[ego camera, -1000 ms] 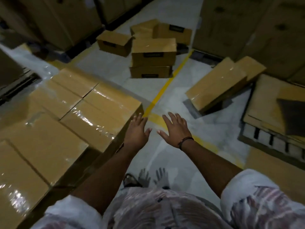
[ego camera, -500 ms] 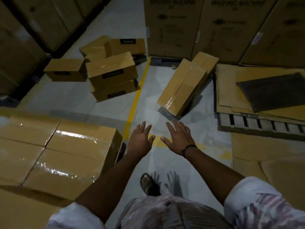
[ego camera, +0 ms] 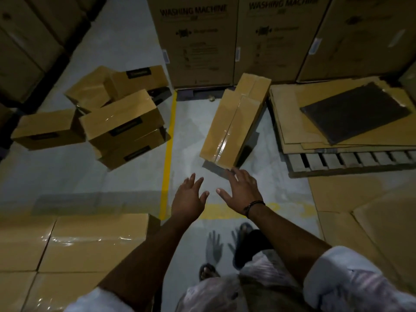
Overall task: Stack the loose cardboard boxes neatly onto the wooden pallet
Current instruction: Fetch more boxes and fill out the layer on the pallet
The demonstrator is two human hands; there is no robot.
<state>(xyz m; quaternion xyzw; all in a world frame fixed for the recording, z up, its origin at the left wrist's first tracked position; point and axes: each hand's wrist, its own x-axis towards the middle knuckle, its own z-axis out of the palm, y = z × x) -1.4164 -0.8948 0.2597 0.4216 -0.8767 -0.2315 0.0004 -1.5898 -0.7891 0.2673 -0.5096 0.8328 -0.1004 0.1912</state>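
Note:
A long taped cardboard box [ego camera: 229, 129] leans tilted on the floor ahead, its far end near a second box [ego camera: 256, 86]. My right hand [ego camera: 242, 190] is spread flat, fingertips just short of that box's near corner. My left hand [ego camera: 189, 197] is spread beside it over bare floor, holding nothing. Several loose boxes [ego camera: 121, 118] lie jumbled at the left, one apart [ego camera: 45, 129]. Stacked boxes [ego camera: 90, 244] fill the lower left. A wooden pallet [ego camera: 351, 161] at the right carries flat cardboard sheets and a dark mat [ego camera: 355, 111].
Tall washing machine cartons [ego camera: 195, 41] wall off the back. A yellow floor line [ego camera: 168, 145] runs between the box pile and the leaning box. Flat cardboard [ego camera: 371, 233] covers the floor at the right. My feet [ego camera: 207, 271] stand on grey floor below.
I have turned right and stepped forward. The leaning box and pallet have come closer, and both spread hands have reached toward the box's near corner.

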